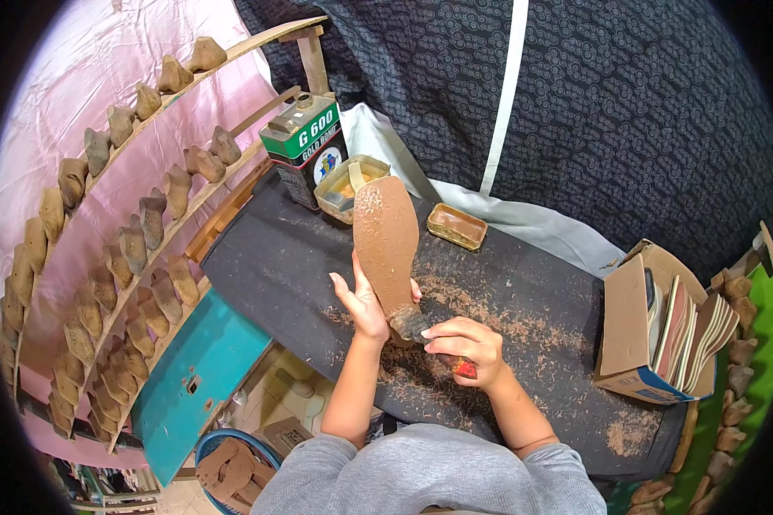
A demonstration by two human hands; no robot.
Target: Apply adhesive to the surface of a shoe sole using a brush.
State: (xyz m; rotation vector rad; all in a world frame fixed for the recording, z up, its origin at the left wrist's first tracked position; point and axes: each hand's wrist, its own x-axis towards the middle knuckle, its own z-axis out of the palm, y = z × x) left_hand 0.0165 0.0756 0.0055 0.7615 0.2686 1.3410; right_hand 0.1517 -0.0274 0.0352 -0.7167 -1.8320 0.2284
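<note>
Plainly, the left hand (368, 307) has hold of a long brown sole (386, 240), which stands up out of its grip with the broad end well above the fingers and the narrow end down by the palm. Its coated face, glossy in patches, is turned toward the wearer. The left fingers pass behind the sole; their tips (416, 290) show just past its right edge, while the thumb sticks out to the left, apart from it.

Just below the left fingertips, the narrow end meets the dark head of a brush-like tool (412, 324). The right fingers are closed on that tool, thumb and index pinched near the head and the others curled round, with a bit of red showing beneath them. The right fingers are just beside the sole; contact between the 2 is hard to tell.

Beyond the left fingers, up past the sole's broad end, are a squarish tub (329, 206) and a green and black can (290, 144). A small rectangular tin (455, 239) sits above the right fingers and to the right of the sole. Brown shavings (524, 322) lie around and beyond the right fingers on a dark table cover (275, 240). Well to the right of those fingers, a cardboard box (623, 326) holds upright layered pieces (680, 335).
</note>
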